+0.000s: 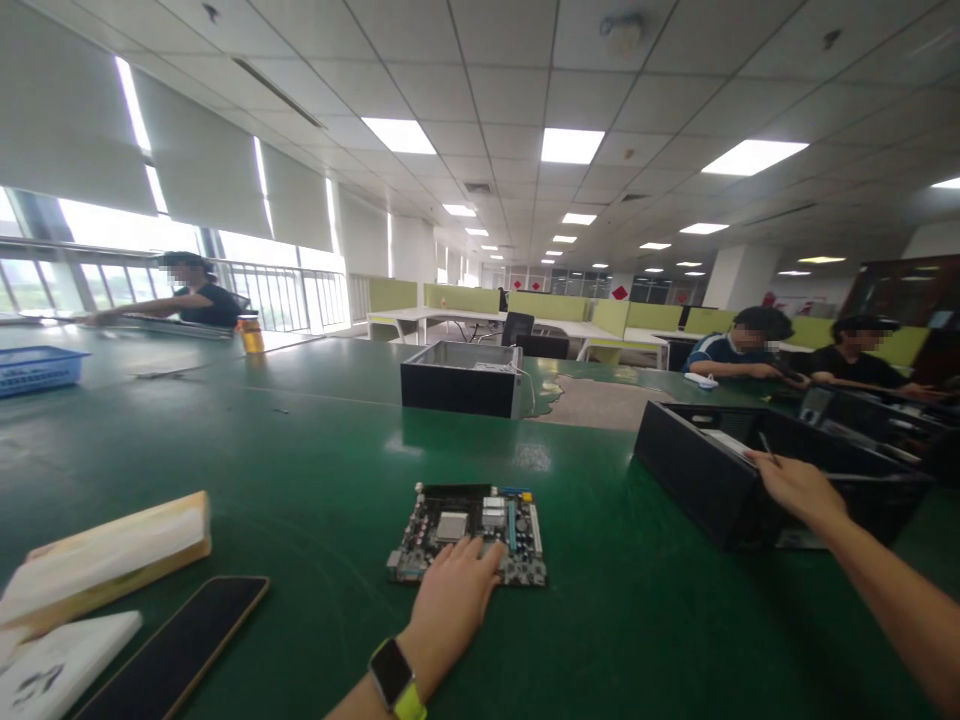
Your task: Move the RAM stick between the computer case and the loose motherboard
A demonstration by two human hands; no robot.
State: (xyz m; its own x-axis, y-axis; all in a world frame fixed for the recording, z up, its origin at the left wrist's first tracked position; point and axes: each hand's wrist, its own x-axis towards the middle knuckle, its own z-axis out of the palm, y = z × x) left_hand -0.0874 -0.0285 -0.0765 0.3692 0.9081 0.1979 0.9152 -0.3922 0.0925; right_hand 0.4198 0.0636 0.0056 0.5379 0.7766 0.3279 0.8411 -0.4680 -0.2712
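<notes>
A computer motherboard (pixel 523 545) lies flat on the green table in front of me. My left hand (pixel 457 590), with a watch on its wrist, rests on the board's near edge, fingers stretched out and not gripping. To the right, my right hand (pixel 806 495) reaches over the near side of an open black computer case (pixel 694 485). Its fingers are closed around a thin, dark, pen-like tool (pixel 769 450), whose exact kind I cannot make out. A pale flat piece (pixel 726 442) shows inside the case by the fingertips.
A phone (pixel 180 645), a white box (pixel 71 665) and a long wrapped packet (pixel 112 560) lie at left. Another computer case (pixel 461 385) stands ahead, near peeled table covering (pixel 600 400). A blue basket (pixel 41 370) sits far left. Several people work around the table.
</notes>
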